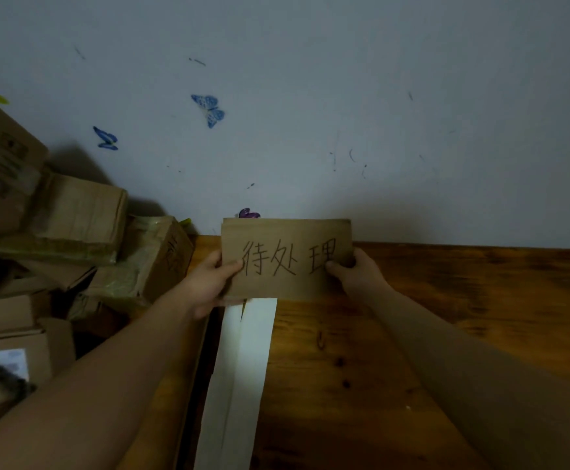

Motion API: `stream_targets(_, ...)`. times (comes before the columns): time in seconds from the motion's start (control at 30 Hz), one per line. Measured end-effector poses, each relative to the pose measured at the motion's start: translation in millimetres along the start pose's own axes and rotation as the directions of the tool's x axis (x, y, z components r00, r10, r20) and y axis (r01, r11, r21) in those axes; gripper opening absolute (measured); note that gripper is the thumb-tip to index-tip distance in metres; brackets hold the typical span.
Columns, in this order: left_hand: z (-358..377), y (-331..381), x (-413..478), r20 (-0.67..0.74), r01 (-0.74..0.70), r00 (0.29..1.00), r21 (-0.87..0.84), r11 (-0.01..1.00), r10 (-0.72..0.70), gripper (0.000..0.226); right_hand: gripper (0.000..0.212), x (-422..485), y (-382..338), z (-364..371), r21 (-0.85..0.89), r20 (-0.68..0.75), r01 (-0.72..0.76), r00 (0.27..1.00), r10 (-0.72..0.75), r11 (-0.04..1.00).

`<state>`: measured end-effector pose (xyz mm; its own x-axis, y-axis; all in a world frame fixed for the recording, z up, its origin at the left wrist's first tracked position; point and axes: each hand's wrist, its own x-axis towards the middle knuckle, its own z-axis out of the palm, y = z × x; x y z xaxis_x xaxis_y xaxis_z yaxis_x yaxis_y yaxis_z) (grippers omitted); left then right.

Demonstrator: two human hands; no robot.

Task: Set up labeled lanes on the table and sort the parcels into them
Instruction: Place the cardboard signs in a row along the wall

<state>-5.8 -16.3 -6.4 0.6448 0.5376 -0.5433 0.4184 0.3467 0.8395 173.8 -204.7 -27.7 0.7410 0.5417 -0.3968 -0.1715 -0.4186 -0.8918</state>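
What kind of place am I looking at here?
Probably a home parcel-sorting corner: taped cardboard parcels piled left of a wooden table, butterfly stickers on the wall, a handwritten cardboard sign.

Parcels (73,239) left of table (446,334) — stacked

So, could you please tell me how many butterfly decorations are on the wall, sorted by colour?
Blue butterflies: 2
Purple butterfly: 1, partly hidden behind the cardboard sign
Total: 3
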Motion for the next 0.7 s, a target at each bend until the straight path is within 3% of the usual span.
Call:
stream_targets(0.07,-1,11,-11,0.068,0.073,0.996,-0.125,0.989,-0.065,0.021,0.047,-1,-12,-2,0.04,-0.019,0.001,1.0,0.0,0.999)
stream_targets(0.17,0,20,-24,0.014,0.033,0.999,-0.17,0.985,-0.031,0.02,0.055,-6,-23,-5,0.064,-0.085,-0.009,0.996,0.014,0.998)
stream_targets(0.43,-19,33,-49,-0.222,-0.087,0.973,-0.086,0.992,0.066,0.021,0.046,-22,-44,-11,0.017,-0.177,0.046,0.983,-0.043,0.999)
stream_targets(0.57,-43,36,-53,-0.382,-0.129,0.918,-0.034,0.991,0.106,0.021,0.036,-11,-39,-40,-0.01,-0.34,-0.027,0.94,0.022,1.0)
stream_targets(0.7,-52,29,-47,-0.454,-0.106,0.884,0.04,0.994,0.113,0.018,0.032,-3,-11,-60,-0.125,-0.44,-0.133,0.896,0.065,0.983)
